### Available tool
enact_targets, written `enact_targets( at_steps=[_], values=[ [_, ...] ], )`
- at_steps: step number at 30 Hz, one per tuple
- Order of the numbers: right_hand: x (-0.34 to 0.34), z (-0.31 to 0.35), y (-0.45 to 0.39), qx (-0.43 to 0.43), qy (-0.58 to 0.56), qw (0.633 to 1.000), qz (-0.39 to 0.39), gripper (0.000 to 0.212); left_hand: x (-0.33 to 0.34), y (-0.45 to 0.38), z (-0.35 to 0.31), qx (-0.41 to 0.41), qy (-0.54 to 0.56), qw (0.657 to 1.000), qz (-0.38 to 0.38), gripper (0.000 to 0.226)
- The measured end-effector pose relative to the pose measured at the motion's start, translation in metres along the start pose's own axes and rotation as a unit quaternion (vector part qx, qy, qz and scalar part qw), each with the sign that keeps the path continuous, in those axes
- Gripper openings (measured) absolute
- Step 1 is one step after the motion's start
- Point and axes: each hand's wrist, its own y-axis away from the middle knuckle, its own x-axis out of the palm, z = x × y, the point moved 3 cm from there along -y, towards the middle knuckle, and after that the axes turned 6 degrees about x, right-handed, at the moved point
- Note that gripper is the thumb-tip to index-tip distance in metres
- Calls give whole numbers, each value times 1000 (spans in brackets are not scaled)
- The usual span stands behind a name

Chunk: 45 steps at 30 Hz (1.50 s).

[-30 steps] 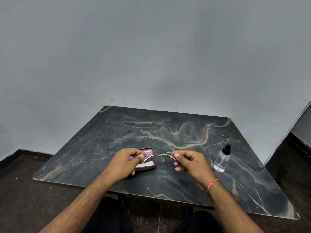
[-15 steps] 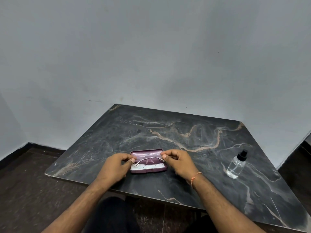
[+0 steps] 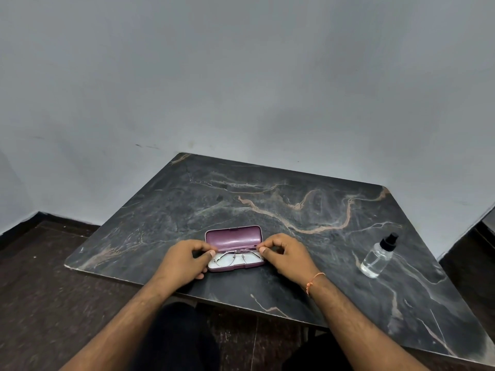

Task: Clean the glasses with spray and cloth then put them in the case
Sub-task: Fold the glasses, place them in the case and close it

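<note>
At lower centre of the frame, the left hand (image 3: 184, 261) and right hand (image 3: 285, 254) each pinch an end of the glasses (image 3: 235, 257), lowering them into the open case (image 3: 233, 236). Next: release, then shut the lid.

Dark marble table (image 3: 267, 199) with open case (image 3: 233, 236) and spray bottle (image 3: 376, 259)

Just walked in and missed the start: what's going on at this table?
A person is putting a pair of thin-framed glasses into an open maroon case on the dark marble table. The left hand pinches one end of the frame and the right hand the other, with the glasses over the case's pale lining. A clear spray bottle stands apart, off to the right.
</note>
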Motion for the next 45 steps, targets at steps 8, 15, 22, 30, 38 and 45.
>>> enact_targets(
  at_steps=[8, 15, 22, 30, 38, 45],
  values=[
    [1, -3, 0, 64, -21, 997, 48, 5, 7, 3, 5, -27, 76, 996, -24, 15],
    [-3, -6, 3, 86, -49, 994, 45, 13, 17, -2, 4, -6, 108, 993, -50, 23],
    [-26, -22, 25, 77, -104, 991, -19, 42, 42, -3, -6, 13, 174, 983, -55, 42],
    [-68, -46, 66, 60, -136, 987, -63, 58, 80, -3, -36, 81, 183, 977, 70, 61],
    [-96, -63, 97, 56, -141, 986, -72, 56, 101, 7, -56, 143, 135, 971, 138, 86],
    [-97, -67, 103, 42, -131, 985, -105, 15, 104, 13, -53, 165, 116, 975, 93, 52]
  ],
)
